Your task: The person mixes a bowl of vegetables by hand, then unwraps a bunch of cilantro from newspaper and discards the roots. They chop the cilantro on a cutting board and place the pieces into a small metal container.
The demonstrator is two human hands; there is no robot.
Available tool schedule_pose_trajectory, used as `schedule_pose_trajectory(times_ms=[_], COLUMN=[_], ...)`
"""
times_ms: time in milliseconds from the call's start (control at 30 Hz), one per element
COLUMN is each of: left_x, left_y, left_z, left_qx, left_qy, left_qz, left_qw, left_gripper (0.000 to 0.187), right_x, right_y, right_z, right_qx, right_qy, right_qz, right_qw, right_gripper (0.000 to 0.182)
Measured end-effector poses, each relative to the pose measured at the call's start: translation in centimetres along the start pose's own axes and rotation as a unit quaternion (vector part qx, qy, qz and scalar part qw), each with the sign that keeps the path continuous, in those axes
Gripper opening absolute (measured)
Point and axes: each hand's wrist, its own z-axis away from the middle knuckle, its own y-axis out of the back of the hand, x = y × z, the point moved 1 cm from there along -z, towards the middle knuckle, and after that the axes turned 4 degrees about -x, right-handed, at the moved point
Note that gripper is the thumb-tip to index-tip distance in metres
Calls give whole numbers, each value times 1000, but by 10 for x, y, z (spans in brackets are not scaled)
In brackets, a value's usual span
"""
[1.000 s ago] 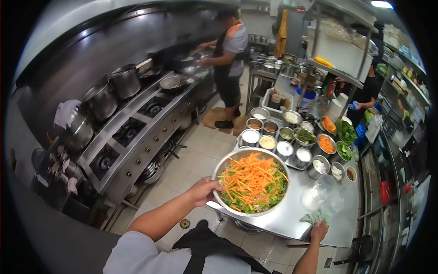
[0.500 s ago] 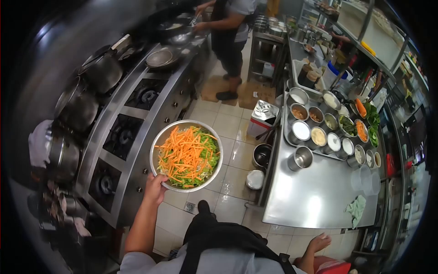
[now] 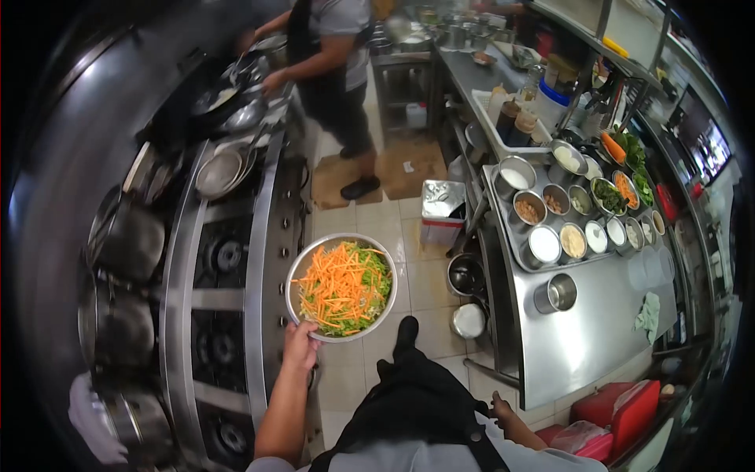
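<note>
The left hand [image 3: 300,344] grips the near rim of a round metal bowl [image 3: 341,287], holding it over the tiled floor between the stove and the steel surface. Shredded carrot [image 3: 340,277] lies in the bowl on top of chopped greens [image 3: 377,275]. The right hand [image 3: 501,405] hangs low beside the near end of the surface [image 3: 574,354], holding nothing that shows; its fingers are too small to tell whether they are open or closed. A red box [image 3: 635,413] stands to the right of that hand.

On the surface, a pale green cloth [image 3: 648,316] lies near the right edge, and an empty metal pot [image 3: 556,293] stands just beside a tray [image 3: 525,256] of small metal containers holding white, yellow and brown foods and more carrot. To the left of the bowl runs the stove [image 3: 206,299], with its burners in a row and large pots [image 3: 130,244] along its far left side. Beyond the bowl, a square tin [image 3: 444,206] stands on the floor. Farther off, another person [image 3: 330,71] works over pans at the far end of the stove, standing on flattened cardboard [image 3: 409,167].
</note>
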Motion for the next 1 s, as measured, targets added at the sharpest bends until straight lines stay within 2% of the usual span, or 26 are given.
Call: schedule_pose_trajectory(times_ms=[67,133,167,200,267,333,400,467,533,567,600,667,800,833,867,933,1000], left_x=[13,20,25,33,51,74,100,110,117,124,134,141,154,161,166,180,198], left_y=[-21,-22,-24,-30,-46,-64,-90,-94,-97,-109,-133,-155,-182,-194,-209,-226,-255], left_z=[-45,-95,-120,-151,-191,-227,-262,-302,-350,-370,-385,-437,-538,-566,-597,-636,-674], left_qx=[3,-24,-25,-37,-37,-43,-48,-39,-64,-65,-105,-142,-174,-186,-202,-224,-250], left_qy=[3,37,36,32,39,45,44,28,25,37,36,40,45,46,46,61,70], left_qz=[8,-32,-55,-63,-72,-78,-74,-77,-76,-45,-45,-79,-82,-77,-78,-84,-98], left_qw=[1000,999,997,997,996,995,995,996,995,996,993,986,980,978,975,969,961], left_gripper=[43,44,44,44,42,41,40,40,38,40,47,55,53,52,52,52,51], right_x=[-42,-90,-124,-161,-243,-327,-397,-462,-519,-544,-570,-627,-721,-742,-759,-788,-817], right_y=[-24,-52,-65,-79,-95,-112,-128,-134,-146,-153,-155,-149,-153,-151,-149,-139,-133], right_z=[-32,-97,-97,-95,-71,-47,-46,-29,-49,-58,-61,-40,-44,-45,-43,-43,-44], right_qx=[-11,-36,-61,7,-25,-89,-37,-52,-118,-90,-85,-62,-54,-30,-7,-31,-22], right_qy=[35,141,194,260,356,288,373,418,450,462,512,487,479,469,476,436,440], right_qz=[-8,165,146,189,241,192,223,226,249,252,258,250,199,222,212,201,179], right_qw=[999,976,968,947,903,934,900,879,850,846,815,835,853,854,854,877,880], right_gripper=[71,72,69,61,57,57,56,52,51,50,51,52,55,56,54,57,56])
